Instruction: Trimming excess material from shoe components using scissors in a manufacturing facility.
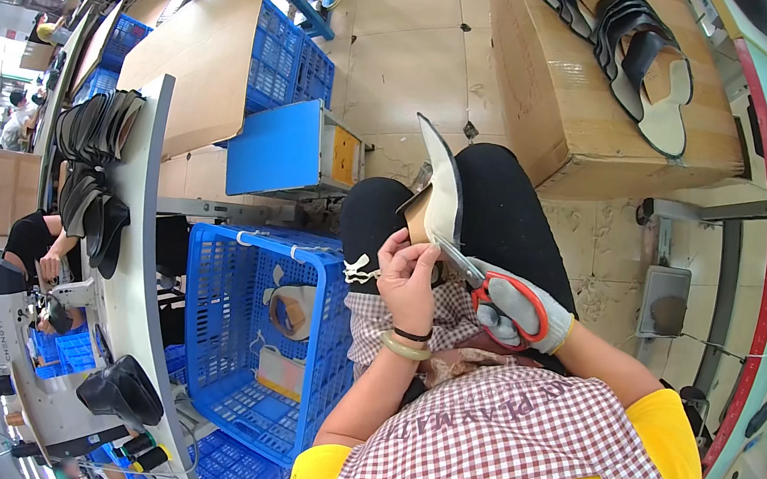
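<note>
My left hand (409, 282) is closed, pinching the lower edge of a shoe upper (446, 199) between thumb and fingers. The piece has a cream lining, a tan patch and a dark edge, and it stands up over my lap. In a grey-white glove, my right hand (517, 305) grips red-handled scissors (472, 269) by their loops. Their blades point left and reach the upper's lower edge, close to my left fingertips; whether they are apart is too small to tell. Cream scraps (359, 270) lie on my dark trouser leg, left of the upper.
Beside my left leg stands a blue plastic crate (320, 330) with a few pieces inside. A cardboard box (613, 141) ahead right bears stacked black uppers (638, 54). Further left, a sewing table (147, 200) holds more dark uppers, and a person works beyond it.
</note>
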`<state>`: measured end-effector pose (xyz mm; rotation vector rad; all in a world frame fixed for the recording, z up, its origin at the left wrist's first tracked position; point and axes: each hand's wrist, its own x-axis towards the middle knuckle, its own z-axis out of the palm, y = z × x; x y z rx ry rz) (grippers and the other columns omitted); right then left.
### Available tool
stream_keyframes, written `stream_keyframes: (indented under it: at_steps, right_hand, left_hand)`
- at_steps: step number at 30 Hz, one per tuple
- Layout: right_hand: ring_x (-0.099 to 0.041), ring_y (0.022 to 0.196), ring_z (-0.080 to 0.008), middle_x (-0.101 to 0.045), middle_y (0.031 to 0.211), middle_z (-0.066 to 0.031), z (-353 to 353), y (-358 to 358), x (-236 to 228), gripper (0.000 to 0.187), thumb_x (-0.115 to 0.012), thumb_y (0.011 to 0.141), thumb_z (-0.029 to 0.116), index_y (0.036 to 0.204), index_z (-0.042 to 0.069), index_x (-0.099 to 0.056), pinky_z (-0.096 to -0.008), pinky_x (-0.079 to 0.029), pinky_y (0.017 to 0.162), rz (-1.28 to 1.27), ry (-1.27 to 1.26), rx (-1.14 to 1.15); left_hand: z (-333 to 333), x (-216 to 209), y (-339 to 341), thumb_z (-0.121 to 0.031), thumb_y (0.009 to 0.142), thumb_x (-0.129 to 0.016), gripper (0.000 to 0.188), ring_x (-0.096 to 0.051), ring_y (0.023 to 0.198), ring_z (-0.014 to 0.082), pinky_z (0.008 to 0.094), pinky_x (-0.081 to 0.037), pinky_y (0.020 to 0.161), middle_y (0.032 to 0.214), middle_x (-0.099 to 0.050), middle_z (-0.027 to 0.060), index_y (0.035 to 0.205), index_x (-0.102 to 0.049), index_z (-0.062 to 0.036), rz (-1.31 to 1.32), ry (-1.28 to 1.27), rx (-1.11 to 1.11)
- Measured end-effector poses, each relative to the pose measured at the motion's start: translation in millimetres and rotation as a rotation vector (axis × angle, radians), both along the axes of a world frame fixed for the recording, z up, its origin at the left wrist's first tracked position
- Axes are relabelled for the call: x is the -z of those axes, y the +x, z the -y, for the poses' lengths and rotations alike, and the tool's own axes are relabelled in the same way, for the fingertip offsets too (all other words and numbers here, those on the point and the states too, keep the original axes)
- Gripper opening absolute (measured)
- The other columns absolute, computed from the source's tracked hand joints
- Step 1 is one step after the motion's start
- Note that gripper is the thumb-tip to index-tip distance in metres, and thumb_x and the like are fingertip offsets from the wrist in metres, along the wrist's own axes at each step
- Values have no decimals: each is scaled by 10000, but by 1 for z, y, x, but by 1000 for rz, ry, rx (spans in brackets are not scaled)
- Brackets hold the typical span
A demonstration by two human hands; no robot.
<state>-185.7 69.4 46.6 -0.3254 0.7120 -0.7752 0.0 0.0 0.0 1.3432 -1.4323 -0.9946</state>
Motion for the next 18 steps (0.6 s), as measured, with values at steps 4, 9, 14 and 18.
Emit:
stream_keyframes:
  at_steps: [4, 9, 14, 18]
  right_hand:
    - [-481, 523, -20, -575, 776, 10, -6, 1, 0, 721, -585, 889, 487, 1452, 151, -286, -147, -381, 432, 7, 28, 78]
    - [-456, 490, -29, -577, 763, 6, -10, 1, -10, 691, -553, 896, 520, 1436, 163, -312, -152, -366, 424, -35, -1, 130]
    - [-403, 468, -37, -541, 732, 14, -21, 11, -6, 609, -495, 915, 545, 1389, 184, -367, -162, -324, 399, 94, 76, 276]
    - [-390, 469, -39, -516, 722, 19, -24, 15, -7, 566, -481, 925, 534, 1364, 189, -386, -163, -322, 400, 111, 96, 308]
  left_hand:
    - [-2, -11, -10, -99, 849, -687, 125, -601, 858, 130, 234, -482, 733, 1031, -631, 82, 940, -684, -13, -420, 313, -68]
    - [-5, -5, -18, -31, 847, -664, 84, -582, 802, 80, 235, -432, 885, 1018, -638, 45, 907, -683, 26, -685, 513, 26]
    - [-17, -5, -28, -15, 847, -662, 67, -569, 800, 69, 213, -452, 808, 932, -641, 18, 902, -679, 20, -750, 563, 56]
    - [-23, -1, -28, -5, 851, -654, 55, -567, 799, 78, 213, -442, 791, 911, -613, 5, 896, -675, 20, -739, 577, 110]
